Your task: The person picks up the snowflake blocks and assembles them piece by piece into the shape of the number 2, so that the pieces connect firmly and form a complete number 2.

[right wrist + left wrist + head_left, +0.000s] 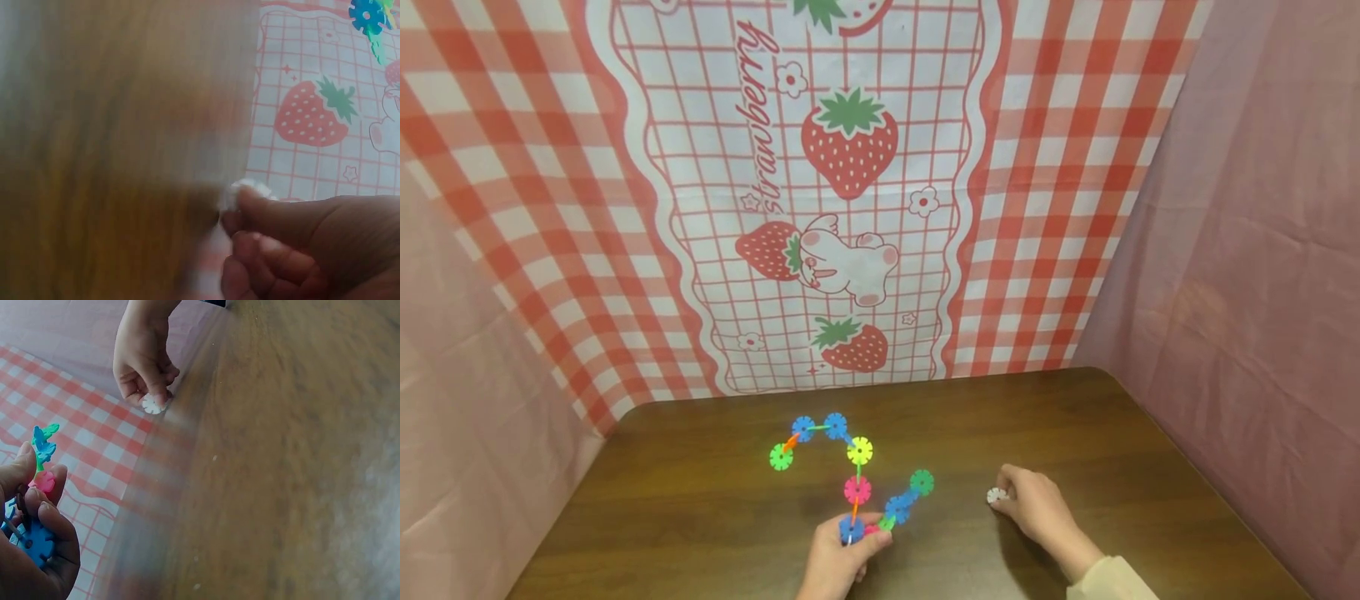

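My left hand (833, 557) grips a chain of interlocking plastic snowflake discs by its lower bend, around a blue disc (852, 530). From there one branch climbs through a pink disc (857, 490) and a yellow disc (860, 451), then arches left to a bright green disc (781, 457). The shorter branch leans right, ending in a dark green disc (922, 482). Between thumb and fingers, my right hand (1037, 508) pinches a single white snowflake disc (996, 497), low over the table and apart from the chain. In the left wrist view, fingers partly hide the chain's lower pieces.
The brown wooden table (700, 517) has rounded far corners. Behind it hangs a red-and-white checked cloth (1060, 167) printed with strawberries. Pink curtains (1247, 250) flank the table on both sides.
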Motion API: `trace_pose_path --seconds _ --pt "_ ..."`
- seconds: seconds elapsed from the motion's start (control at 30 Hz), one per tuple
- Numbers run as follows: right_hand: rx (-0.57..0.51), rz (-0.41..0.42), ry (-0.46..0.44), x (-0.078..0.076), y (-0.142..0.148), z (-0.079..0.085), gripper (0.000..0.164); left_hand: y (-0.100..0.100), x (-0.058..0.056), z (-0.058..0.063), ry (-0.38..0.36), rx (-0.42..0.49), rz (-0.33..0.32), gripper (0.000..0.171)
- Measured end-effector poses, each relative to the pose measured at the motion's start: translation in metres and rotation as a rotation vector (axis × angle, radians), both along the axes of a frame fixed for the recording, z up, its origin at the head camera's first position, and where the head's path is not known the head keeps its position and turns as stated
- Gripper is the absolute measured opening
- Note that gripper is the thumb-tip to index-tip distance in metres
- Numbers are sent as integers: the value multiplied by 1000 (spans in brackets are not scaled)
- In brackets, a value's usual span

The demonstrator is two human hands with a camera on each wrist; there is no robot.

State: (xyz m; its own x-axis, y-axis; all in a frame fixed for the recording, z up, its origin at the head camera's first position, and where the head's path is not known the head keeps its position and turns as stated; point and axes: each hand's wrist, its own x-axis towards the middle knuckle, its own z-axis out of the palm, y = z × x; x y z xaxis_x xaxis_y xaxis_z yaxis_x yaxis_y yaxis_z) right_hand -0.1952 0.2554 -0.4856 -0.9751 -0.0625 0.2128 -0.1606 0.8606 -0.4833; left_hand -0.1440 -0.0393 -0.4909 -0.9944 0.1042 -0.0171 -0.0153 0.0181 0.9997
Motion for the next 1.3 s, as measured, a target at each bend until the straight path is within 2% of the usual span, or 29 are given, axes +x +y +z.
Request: trace_pose_path --seconds 0.13,0.3,0.43,0.53,0.73,0.9,1.07,1.3 --pt "-116 9 6 1 -5 3 19 0 0 1 1 -7 2 34" --pt "-388 89 -94 2 -16 11 8 0 -1 0 2 -8 -1 35" --pt "-574 167 -170 4 -27 23 12 0 -2 0 1 -12 0 35" --pt "-657 199 -198 5 -35 32 15 0 -2 0 3 -13 2 34" --pt "-700 218 -186 7 -50 45 23 1 -1 -1 10 -30 8 35" --pt "-687 207 -184 7 -55 48 28 2 0 -1 19 -35 12 34" --pt "-673 190 -181 8 -59 49 25 2 1 -1 36 -59 13 33" --pt "-693 178 -177 7 -67 46 18 1 1 -2 131 -169 45 30"
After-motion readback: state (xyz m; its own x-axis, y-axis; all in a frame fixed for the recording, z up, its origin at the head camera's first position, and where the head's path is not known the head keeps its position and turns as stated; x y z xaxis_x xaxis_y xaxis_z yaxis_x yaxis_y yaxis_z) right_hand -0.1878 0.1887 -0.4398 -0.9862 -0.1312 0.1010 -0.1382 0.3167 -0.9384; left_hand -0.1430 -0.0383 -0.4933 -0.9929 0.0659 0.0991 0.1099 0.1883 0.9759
